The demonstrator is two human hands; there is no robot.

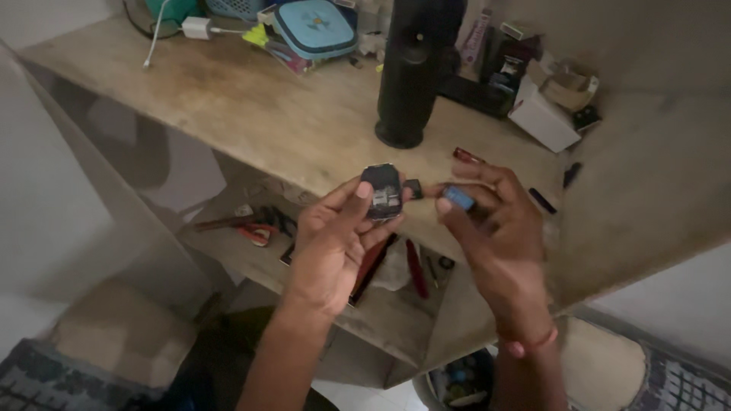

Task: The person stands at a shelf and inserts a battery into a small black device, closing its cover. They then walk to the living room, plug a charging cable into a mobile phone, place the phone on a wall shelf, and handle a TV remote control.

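My left hand [335, 240] holds a small dark rectangular device [381, 190], open-backed with its inner parts showing, pinched between thumb and fingers above the front edge of a wooden shelf [251, 106]. My right hand [491, 228] is just to its right and pinches a small blue part [458, 198] between thumb and forefinger. A tiny dark piece [413, 188] shows between the two hands, touching the device's right side. A red thread band sits on my right wrist.
A tall black cylinder [415, 68] stands on the shelf behind the hands. A blue case [314, 27], a white charger with cable [196, 27] and small boxes [544, 114] lie at the back. The lower shelf holds red-handled pliers [255, 228] and other tools.
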